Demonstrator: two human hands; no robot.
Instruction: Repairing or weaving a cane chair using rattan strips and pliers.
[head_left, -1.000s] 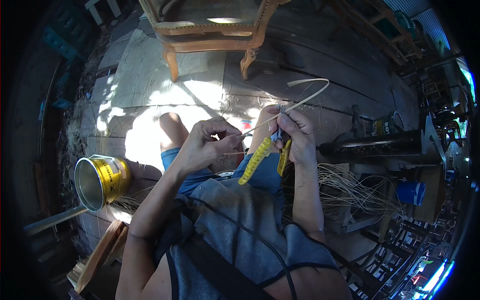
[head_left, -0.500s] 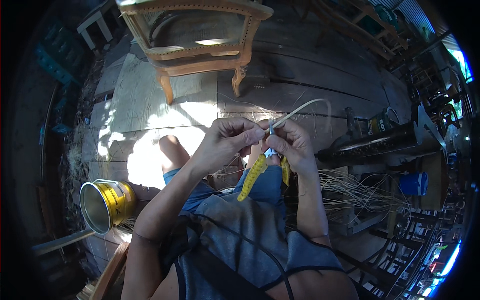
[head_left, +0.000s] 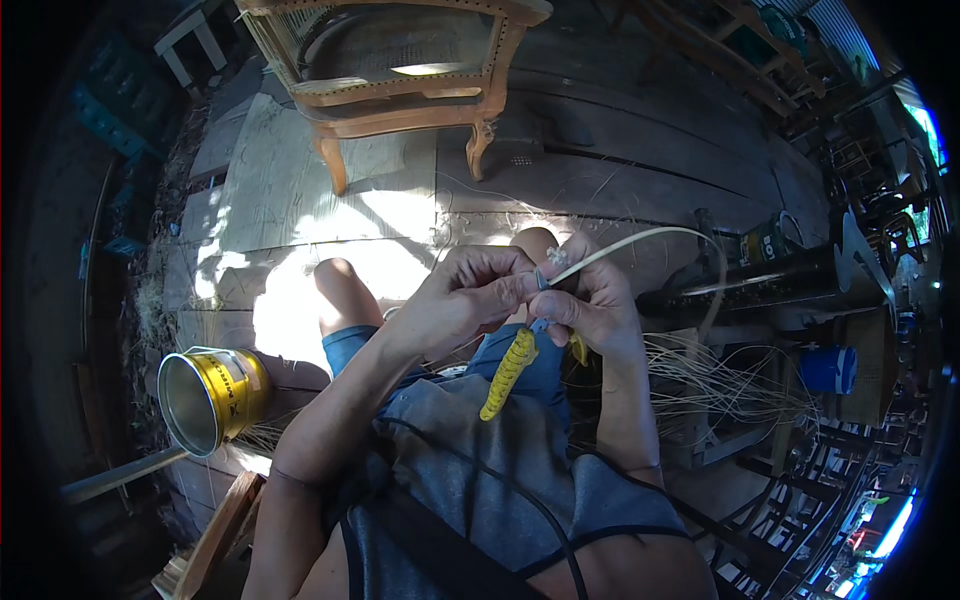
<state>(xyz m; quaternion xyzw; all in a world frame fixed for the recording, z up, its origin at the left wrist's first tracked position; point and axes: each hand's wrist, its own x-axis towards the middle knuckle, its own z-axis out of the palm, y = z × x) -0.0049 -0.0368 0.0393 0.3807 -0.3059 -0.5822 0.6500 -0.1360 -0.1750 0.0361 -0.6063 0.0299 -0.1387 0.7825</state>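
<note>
I sit with bare knees over a plank floor, both hands raised together in front of me. My right hand (head_left: 590,305) grips a pair of cutters with yellow handles (head_left: 508,374), the handles hanging down toward my lap. A pale cane strip (head_left: 655,236) runs from the tool's jaws and arcs away to the right and down. My left hand (head_left: 462,297) pinches the near end of that strip right beside the jaws, fingertips touching my right hand.
A wooden chair frame (head_left: 400,95) stands ahead on the planks. An empty yellow tin (head_left: 205,395) lies on its side at my left. A bundle of loose cane strands (head_left: 730,385), a dark metal tube (head_left: 770,285) and a blue cup (head_left: 826,368) sit at my right.
My left hand has closed in against my right hand and now pinches the strip at the jaws. The strip's free end has swung further right and curled downward.
</note>
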